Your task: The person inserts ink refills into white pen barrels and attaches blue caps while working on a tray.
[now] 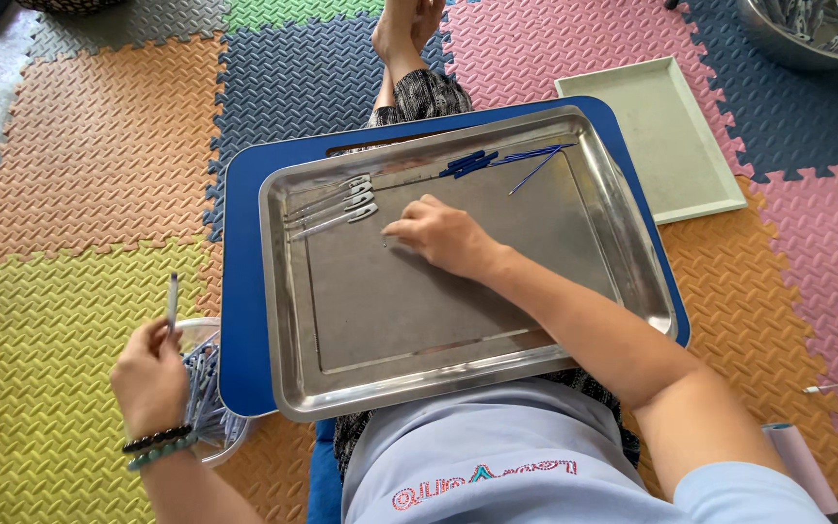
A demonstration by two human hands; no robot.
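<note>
The person's left hand is gripping one slim grey pen barrel between thumb and fingers, closed around its lower end and pointing it upright; the hand is hovering at about 8 o'clock in the view, over a clear round tub that is holding many more grey and blue barrels; beaded bracelets, one dark and one pale green, are circling that wrist.

The right hand is reaching across the middle of a steel tray, palm down, with the fingertips pressing close together on the tray floor around something tiny; what is pinched there is too small to tell. Just beside those fingertips, toward 10 o'clock, a short row of silvery pen pieces is lying side by side; toward 1 o'clock from the hand, near the tray's far rim, blue caps and thin blue refills are lying in a loose cluster.

The tray is sitting on a blue lap board, which is resting across the seated person's legs; a light blue shirt is filling the 6 o'clock edge. Beyond the board at 2 o'clock a pale green flat tray is lying on the floor; at the top right corner a metal bowl is showing in part. Coloured foam floor mats are covering the ground all around.
</note>
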